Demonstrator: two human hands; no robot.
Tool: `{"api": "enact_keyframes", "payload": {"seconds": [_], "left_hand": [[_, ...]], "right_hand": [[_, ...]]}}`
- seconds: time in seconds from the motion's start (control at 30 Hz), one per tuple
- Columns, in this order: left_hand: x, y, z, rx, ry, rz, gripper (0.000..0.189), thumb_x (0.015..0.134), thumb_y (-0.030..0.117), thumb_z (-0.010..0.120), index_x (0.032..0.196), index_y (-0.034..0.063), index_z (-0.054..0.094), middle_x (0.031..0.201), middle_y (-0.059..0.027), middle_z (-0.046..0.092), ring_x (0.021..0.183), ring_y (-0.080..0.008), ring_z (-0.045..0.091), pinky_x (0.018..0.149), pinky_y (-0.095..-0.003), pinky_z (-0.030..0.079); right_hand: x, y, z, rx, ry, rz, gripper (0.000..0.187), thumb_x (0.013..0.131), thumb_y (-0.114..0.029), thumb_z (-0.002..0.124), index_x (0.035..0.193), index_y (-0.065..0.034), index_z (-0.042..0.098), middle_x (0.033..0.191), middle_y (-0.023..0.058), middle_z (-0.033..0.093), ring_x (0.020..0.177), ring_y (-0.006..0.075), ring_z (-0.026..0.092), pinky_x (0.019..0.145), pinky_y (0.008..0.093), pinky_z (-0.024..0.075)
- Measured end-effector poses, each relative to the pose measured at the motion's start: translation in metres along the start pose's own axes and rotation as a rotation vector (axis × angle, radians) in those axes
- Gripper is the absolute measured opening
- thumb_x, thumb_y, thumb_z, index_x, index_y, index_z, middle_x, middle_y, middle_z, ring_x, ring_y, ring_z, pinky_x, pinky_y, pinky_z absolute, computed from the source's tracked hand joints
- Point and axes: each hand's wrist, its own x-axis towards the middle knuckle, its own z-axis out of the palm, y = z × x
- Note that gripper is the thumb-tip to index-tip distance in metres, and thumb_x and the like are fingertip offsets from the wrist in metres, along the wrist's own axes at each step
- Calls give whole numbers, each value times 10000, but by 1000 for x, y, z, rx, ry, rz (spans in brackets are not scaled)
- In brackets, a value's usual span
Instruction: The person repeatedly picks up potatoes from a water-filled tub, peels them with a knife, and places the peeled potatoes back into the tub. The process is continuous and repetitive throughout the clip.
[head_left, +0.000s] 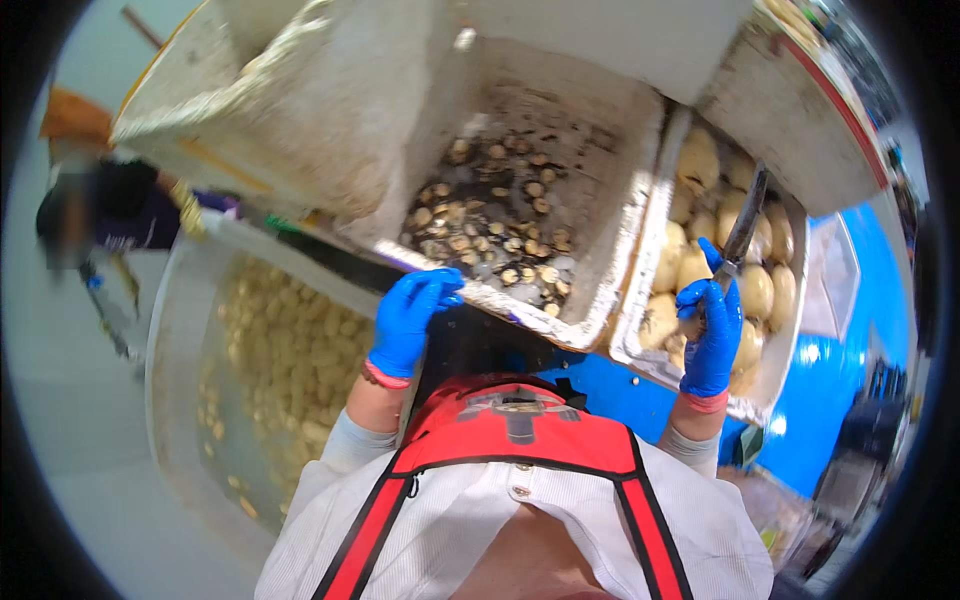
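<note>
My left hand (415, 319), in a blue glove, is at the near rim of a white foam box (487, 304). Its fingers are bent and close together; whether they grip the rim or anything small is hidden. Inside that box lie many small round cut pieces of a pale root vegetable (517, 240), in dark wet residue. My right hand (712, 322), also gloved in blue, holds a knife (742, 229) by its handle, blade pointing away from me. It is above a second foam box (784, 360) filled with large pale roots (757, 292), which look like lotus root sections.
At left stands a large white tub (169, 360) with many pale roots (289, 337) in water. A person (127, 202) is beyond it. Tall foam boxes (802, 112) rise at the back. To the right is a blue surface (817, 375) with a clear plastic bag (829, 277).
</note>
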Motion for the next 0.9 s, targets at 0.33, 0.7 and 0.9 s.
{"api": "enact_keyframes", "payload": {"seconds": [0.33,0.7,0.9], "left_hand": [[70,20,66,56,-511,-18,247,948,98,593,1178,11,616,1175,-102,643,1024,-175,631,901,-313,508],[117,27,267,906,-932,851,625,753,202,737,1335,124,522,1286,-149,577,1171,-347,551,995,-420,453],[131,-20,377,1449,-1034,1153,740,704,208,737,1392,153,469,1241,-121,611,1136,-310,591,1023,-435,407]], "right_hand": [[-78,27,-95,-235,465,113,393,940,-148,579,1312,-28,547,914,84,684,743,101,616,605,212,453],[-97,23,-152,-126,531,161,356,933,-165,598,1269,-49,576,918,83,690,744,100,636,586,200,457],[-99,29,-173,-105,375,131,257,907,-43,596,1158,-5,553,1129,113,637,949,164,658,778,283,541]]}}
